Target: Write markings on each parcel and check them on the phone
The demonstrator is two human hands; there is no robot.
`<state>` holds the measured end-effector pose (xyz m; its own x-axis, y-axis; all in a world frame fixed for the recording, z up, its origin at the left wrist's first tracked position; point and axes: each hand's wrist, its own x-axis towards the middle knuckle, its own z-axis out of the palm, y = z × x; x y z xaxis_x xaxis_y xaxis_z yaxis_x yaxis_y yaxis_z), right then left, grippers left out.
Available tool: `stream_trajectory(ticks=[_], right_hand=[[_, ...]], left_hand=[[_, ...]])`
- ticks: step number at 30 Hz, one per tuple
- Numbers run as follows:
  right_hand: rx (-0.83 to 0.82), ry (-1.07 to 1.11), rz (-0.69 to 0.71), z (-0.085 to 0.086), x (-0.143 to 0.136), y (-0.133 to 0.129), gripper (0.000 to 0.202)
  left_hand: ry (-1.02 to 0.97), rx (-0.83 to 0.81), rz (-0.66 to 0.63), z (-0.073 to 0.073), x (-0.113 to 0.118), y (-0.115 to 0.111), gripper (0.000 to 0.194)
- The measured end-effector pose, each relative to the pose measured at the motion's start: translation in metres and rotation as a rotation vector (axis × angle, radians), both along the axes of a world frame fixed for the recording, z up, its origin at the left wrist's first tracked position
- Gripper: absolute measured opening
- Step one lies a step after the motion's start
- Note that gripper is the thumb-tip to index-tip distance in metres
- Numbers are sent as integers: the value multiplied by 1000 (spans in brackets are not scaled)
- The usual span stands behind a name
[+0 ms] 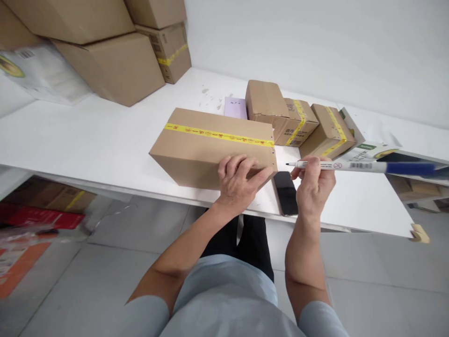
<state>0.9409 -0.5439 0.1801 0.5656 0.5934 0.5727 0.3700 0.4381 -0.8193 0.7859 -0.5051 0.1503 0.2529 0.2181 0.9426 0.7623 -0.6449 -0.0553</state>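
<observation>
A brown cardboard box (206, 154) with yellow printed tape along its top sits on the white table. My left hand (240, 180) grips its near right corner, fingers curled on the top edge and thumb stretched toward the right end. In my right hand (314, 185) is a white marker pen (345, 166) with a blue rear end, pinched between thumb and fingers. Its uncapped dark tip points left, a short gap from the box's right end. A black phone (285, 194) lies on the table between the two hands.
Small taped cartons (298, 119) and a lilac paper pad (235, 107) stand behind the box. Large cartons (115, 65) are stacked at the back left beside a white plastic-wrapped pack (49, 70). The white table (115, 140) has its front edge close to my body.
</observation>
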Motion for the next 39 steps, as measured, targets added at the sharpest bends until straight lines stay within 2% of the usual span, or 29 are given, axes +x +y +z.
stream_trajectory(ticks=[4,7,11,14,17,24,26,28,31,34,37,39], right_hand=[[-187,72,80,-10,15,2,41],[-339,26,73,-20,24,6,33],[-688,-194,159,-36,29,17,30],[-984,-485,158,-46,25,26,26],[-1127,-633,116,-51,17,34,26],[-1220,-614,40,-56,7,31,40],[-1195,-583,-3,-57,12,20,44],[-1150,-560,-108,-61,20,4,50],[-1143,-594,-247,-70,33,-22,74],[-1196,-639,-205,-81,41,-41,93],[-1204,-658,-166,-89,39,-46,88],[-1188,-661,-185,-90,36,-45,86]], left_hand=[[-10,12,-21,-1,0,1,22],[-8,-17,-54,-3,-1,4,23],[-22,-123,-118,-4,-5,13,23],[-15,-183,-116,-4,-7,21,24],[-9,-154,-102,-4,-7,24,24],[-14,-149,-125,-7,-8,25,24],[-11,-137,-135,-8,-9,25,26],[-9,-113,-136,-9,-10,26,28],[-10,-103,-153,-9,-10,29,31],[-42,-78,-210,-8,-11,29,33],[-151,-4,-310,-11,-15,18,36],[-235,-9,-403,-20,-18,1,35]])
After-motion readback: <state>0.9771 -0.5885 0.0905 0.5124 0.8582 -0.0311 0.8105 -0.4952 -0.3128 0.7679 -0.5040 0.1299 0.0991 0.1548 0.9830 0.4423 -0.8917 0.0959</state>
